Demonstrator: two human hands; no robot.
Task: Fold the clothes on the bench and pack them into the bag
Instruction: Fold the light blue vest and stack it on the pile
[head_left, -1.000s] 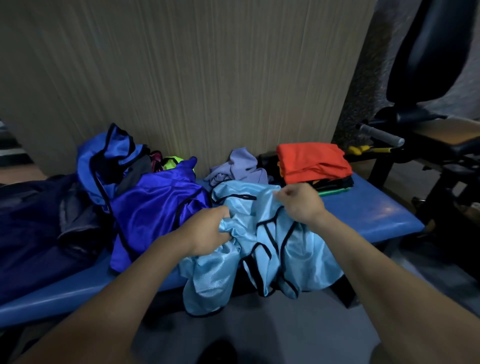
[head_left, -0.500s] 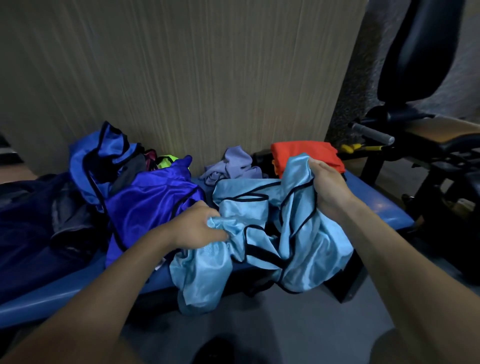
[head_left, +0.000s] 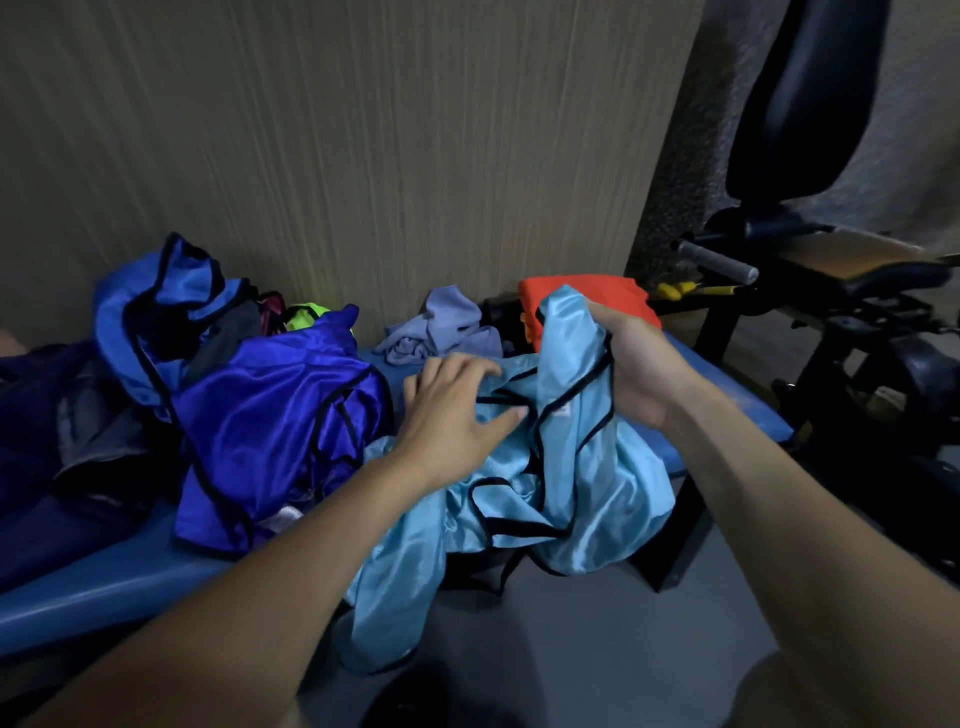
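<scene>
- Half a second ago the left hand (head_left: 451, 410) was bunched round a fold of the light blue garment (head_left: 550, 467) near the front edge of the blue bench (head_left: 727, 395). It has since let go and now lies flat on top of the cloth, further toward the wall.
- The left fingers (head_left: 457, 371) are straight and slightly spread, with the thumb out to the side; they rest on the garment's upper folds, touching the black trim, and nothing is pinched.
- The right hand (head_left: 631, 369) still grips the garment's upper edge and has kept it raised above the bench, as before. Its fingers are curled round a bunched ridge of cloth, palm turned toward the camera.
- From that grip the garment drapes down across the bench's front edge, its lower folds hanging toward the grey floor.
- On the bench behind the right hand sits a folded orange garment (head_left: 613, 296), partly hidden by the raised blue cloth.
- A crumpled lavender garment (head_left: 447, 327) lies on the bench beyond the left fingers, against the wall.
- A shiny royal blue garment (head_left: 270, 415) is heaped on the bench just left of the left hand.
- Further left on the bench is a blue bag (head_left: 150, 322) with black edging, its mouth holding dark and neon-yellow cloth.
</scene>
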